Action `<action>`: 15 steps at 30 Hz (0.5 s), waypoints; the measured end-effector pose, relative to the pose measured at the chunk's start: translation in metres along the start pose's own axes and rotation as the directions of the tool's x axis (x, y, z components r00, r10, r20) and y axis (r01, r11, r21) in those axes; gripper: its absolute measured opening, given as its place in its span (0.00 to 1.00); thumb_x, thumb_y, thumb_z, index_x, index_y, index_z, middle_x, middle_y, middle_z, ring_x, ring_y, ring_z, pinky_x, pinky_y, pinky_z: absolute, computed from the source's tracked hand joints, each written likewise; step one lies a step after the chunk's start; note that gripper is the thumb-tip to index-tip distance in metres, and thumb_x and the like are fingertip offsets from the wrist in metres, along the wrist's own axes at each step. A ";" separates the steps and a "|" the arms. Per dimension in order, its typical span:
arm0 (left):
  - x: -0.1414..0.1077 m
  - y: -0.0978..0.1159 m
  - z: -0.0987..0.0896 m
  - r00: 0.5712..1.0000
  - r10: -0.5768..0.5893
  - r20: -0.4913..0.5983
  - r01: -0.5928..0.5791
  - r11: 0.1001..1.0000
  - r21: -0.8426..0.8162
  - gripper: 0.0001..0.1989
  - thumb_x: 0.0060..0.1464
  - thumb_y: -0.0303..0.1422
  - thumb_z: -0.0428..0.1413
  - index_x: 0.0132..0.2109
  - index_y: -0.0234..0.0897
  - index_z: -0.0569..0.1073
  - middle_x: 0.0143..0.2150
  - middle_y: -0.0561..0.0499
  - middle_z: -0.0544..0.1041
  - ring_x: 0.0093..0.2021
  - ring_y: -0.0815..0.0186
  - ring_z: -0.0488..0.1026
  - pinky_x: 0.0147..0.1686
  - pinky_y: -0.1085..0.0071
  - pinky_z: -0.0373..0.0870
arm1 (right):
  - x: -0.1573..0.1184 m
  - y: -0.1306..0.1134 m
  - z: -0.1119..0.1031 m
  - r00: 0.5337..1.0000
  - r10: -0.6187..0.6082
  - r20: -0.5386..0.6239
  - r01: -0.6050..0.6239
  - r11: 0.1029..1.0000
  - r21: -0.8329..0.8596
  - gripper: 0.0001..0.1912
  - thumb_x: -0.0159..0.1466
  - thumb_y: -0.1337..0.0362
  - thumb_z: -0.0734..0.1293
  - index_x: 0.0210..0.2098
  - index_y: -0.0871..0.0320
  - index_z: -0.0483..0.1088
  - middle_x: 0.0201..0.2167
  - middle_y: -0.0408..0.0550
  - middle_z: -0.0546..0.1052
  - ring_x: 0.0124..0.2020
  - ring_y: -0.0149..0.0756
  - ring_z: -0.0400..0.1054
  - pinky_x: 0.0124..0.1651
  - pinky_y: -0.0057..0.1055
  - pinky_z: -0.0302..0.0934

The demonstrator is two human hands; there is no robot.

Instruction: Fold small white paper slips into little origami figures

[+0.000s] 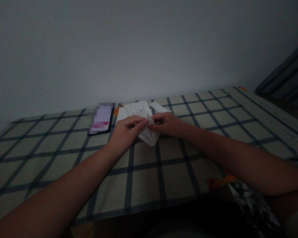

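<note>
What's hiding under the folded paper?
Part of the checked cloth shows just below the folded paper. Whatever lies right beneath it, I can't tell: the paper and the left hand and right hand cover that spot.

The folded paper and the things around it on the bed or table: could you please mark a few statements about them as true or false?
1. The left hand and the right hand both have their fingers on the folded paper. True.
2. The smartphone lies to the right of both hands. False: it lies to the left of them.
3. The smartphone's screen is dark. False: it is lit.
4. A sheet with print lies beyond the left hand. True.
5. The cloth is plain, with no pattern. False: dark lines cross on it in a check.
</note>
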State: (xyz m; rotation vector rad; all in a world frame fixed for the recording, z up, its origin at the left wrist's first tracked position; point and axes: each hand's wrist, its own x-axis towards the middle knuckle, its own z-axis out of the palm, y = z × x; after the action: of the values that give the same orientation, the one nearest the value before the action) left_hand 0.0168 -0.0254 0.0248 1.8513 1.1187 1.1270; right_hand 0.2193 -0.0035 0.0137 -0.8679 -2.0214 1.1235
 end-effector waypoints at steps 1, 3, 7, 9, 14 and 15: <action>0.000 0.000 0.000 1.000 0.008 0.006 -0.008 1.000 -0.010 0.09 0.55 0.41 0.60 0.36 0.43 0.82 0.39 0.50 0.80 0.42 0.60 0.75 0.46 0.65 0.68 | 0.000 0.001 0.000 1.000 -0.004 0.005 0.004 1.000 0.005 0.14 0.61 0.55 0.68 0.35 0.61 0.73 0.30 0.44 0.74 0.30 0.29 0.65 0.32 0.29 0.57; 0.000 0.001 0.000 1.000 0.022 0.014 -0.022 1.000 -0.022 0.09 0.55 0.41 0.60 0.37 0.43 0.81 0.39 0.50 0.80 0.42 0.60 0.75 0.47 0.65 0.68 | 0.000 0.002 0.000 1.000 -0.021 0.016 0.021 1.000 -0.002 0.13 0.61 0.56 0.68 0.36 0.61 0.74 0.31 0.44 0.75 0.31 0.30 0.65 0.33 0.29 0.58; 0.000 0.002 0.001 0.999 0.032 0.019 -0.032 0.999 -0.021 0.08 0.55 0.40 0.61 0.36 0.43 0.81 0.40 0.50 0.80 0.42 0.61 0.75 0.47 0.65 0.69 | -0.001 0.001 0.000 0.998 -0.045 0.033 0.045 0.999 -0.019 0.12 0.62 0.57 0.68 0.35 0.61 0.74 0.30 0.44 0.75 0.30 0.29 0.65 0.33 0.28 0.58; 0.000 0.001 0.000 0.999 0.037 0.013 -0.037 0.999 -0.013 0.08 0.55 0.40 0.60 0.36 0.42 0.81 0.40 0.50 0.80 0.42 0.61 0.75 0.47 0.65 0.69 | -0.001 -0.001 0.000 0.998 -0.049 0.025 0.050 0.998 -0.036 0.12 0.61 0.58 0.68 0.34 0.61 0.74 0.29 0.43 0.75 0.29 0.28 0.65 0.32 0.28 0.57; 0.000 0.000 0.000 0.999 0.035 -0.008 -0.035 0.999 0.019 0.10 0.56 0.40 0.59 0.34 0.41 0.81 0.37 0.50 0.80 0.40 0.61 0.75 0.45 0.66 0.69 | -0.001 -0.007 0.001 0.998 -0.057 0.022 0.059 0.993 -0.104 0.10 0.61 0.60 0.68 0.30 0.62 0.71 0.26 0.42 0.72 0.28 0.27 0.62 0.31 0.27 0.54; 0.000 -0.001 0.000 1.000 0.027 -0.015 -0.026 0.999 0.024 0.10 0.56 0.40 0.59 0.34 0.41 0.81 0.37 0.50 0.81 0.40 0.61 0.75 0.45 0.67 0.70 | 0.000 -0.007 0.001 0.998 -0.057 0.028 0.060 0.992 -0.107 0.10 0.61 0.60 0.67 0.30 0.62 0.71 0.26 0.42 0.72 0.28 0.27 0.62 0.31 0.27 0.54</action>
State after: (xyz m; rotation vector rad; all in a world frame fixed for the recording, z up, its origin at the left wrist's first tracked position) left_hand 0.0164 -0.0251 0.0243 1.8836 1.1240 1.1495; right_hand 0.2167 -0.0073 0.0193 -0.8458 -2.1308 1.0051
